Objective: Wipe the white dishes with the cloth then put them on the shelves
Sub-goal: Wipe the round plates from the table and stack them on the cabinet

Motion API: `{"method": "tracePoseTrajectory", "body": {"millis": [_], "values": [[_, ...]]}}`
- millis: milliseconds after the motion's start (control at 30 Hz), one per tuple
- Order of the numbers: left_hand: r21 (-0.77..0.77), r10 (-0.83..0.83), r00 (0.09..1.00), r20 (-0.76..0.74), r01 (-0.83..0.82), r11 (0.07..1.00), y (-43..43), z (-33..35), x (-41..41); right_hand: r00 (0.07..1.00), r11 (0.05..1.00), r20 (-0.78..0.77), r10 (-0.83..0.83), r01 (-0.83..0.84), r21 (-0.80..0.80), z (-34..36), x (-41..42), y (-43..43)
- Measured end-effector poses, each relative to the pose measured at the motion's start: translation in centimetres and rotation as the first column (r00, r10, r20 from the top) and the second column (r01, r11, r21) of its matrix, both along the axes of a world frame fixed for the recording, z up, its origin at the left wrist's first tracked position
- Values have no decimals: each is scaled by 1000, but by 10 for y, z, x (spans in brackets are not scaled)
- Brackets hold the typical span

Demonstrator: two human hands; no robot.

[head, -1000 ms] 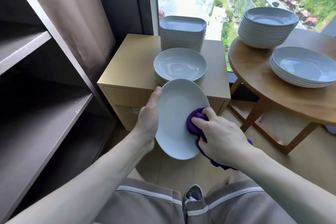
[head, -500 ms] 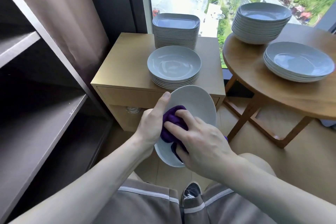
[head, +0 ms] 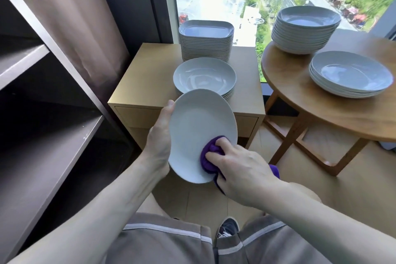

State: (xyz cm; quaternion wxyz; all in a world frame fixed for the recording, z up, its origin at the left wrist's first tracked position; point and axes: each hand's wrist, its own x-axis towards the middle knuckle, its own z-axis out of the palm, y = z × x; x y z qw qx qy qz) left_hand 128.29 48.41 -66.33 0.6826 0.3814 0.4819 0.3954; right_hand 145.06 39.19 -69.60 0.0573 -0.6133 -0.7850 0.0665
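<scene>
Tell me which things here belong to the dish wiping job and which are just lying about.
In the job: dish gripped by left hand; purple cloth held in right hand; stacked dishes on cabinet and round table; shelves.
Lying about: curtain; window; shoe.

Shelves point(head: 49, 152) on the left are wide open; plate stacks point(head: 204, 79) hog the cabinet's point(head: 145, 83) right side, left half's bare.
</scene>
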Motion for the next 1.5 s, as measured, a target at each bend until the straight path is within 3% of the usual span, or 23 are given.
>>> {"method": "tracePoseTrajectory", "body": {"millis": [133,200,333,467,867,1067,1267,1400,1500], "values": [[-24,-8,1000,16,8,1000,-5,-4,6,990,990,-26,137,-138,-11,6,-20,-12],[-51,-14,1000,7,14,999,-12,-8,12,987,985,-15,162,-161,58,16,-26,-12],[-120,-105,995,5,104,987,-22,-21,22,996,959,-52,77,-60,276,26,-19,-4],[-89,-198,979,43,201,976,-22,-23,24,998,926,-36,-42,52,375,29,-2,10],[-28,-107,994,-10,107,994,-16,-14,18,931,945,180,-318,294,146,18,27,26],[6,-14,1000,21,13,1000,-7,0,9,967,986,196,-164,164,17,6,7,6],[1,5,998,58,-5,1000,-11,-1,12,998,996,20,54,-53,-66,15,-19,-10],[-35,-17,997,72,19,999,-18,-8,18,992,994,-67,103,-100,42,28,-23,-8],[-53,-108,991,74,112,992,-25,-12,22,992,979,-122,36,-11,205,33,-18,-2]]}}
